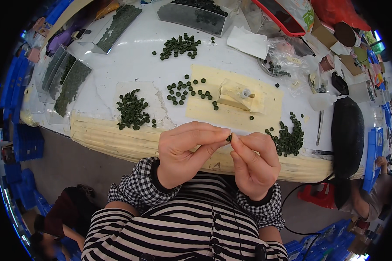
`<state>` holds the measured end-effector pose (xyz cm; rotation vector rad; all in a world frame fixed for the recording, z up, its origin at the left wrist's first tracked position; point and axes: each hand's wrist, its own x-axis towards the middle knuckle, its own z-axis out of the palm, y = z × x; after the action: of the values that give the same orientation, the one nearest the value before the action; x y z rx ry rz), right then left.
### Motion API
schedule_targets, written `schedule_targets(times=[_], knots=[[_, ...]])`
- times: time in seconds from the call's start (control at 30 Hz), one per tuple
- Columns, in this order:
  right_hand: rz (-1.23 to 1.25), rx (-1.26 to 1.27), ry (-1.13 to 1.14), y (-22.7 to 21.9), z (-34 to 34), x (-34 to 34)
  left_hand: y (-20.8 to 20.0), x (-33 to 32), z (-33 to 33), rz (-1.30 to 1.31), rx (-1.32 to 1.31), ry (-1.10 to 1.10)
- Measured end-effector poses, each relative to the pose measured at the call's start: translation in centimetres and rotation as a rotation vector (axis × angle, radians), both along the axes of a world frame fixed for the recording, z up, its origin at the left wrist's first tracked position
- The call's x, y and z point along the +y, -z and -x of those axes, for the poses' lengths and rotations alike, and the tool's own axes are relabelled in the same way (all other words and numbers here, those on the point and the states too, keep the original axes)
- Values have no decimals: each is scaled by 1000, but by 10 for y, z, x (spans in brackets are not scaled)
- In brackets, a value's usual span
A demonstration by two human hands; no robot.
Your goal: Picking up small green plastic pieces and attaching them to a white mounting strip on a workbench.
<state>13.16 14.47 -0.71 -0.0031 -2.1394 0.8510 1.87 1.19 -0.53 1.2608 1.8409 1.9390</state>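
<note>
My left hand (180, 150) and my right hand (258, 163) meet above the table's near edge. Thumb and forefinger of each are pinched at one small dark green piece (229, 138), mostly hidden by the fingertips. Beyond them, a pale block with a short upright tube (241, 96) stands on a yellow sheet (200, 114). Similar small dark green round pieces lie in a heap (133, 111) left of my hands and another heap (289, 138) to the right. Several more are spread loosely (176, 93) beside the sheet, and a further cluster (178, 48) lies farther back.
Clear trays of green pieces stand at the back (191, 17) and left (74, 85). Back right are a white paper (247, 42), a red-cased phone (283, 17) and plastic bags. A long black padded object (347, 130) lies at the right edge. Padding (113, 137) lines the front edge.
</note>
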Motion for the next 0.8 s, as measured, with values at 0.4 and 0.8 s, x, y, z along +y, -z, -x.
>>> schedule_targets(times=[0.4,0.8], knots=[[18,16,-3,-1,0,-1,4,0,0,-48,-143,46],[-5,14,-28,1,-1,0,3,-2,0,-37,-173,54]])
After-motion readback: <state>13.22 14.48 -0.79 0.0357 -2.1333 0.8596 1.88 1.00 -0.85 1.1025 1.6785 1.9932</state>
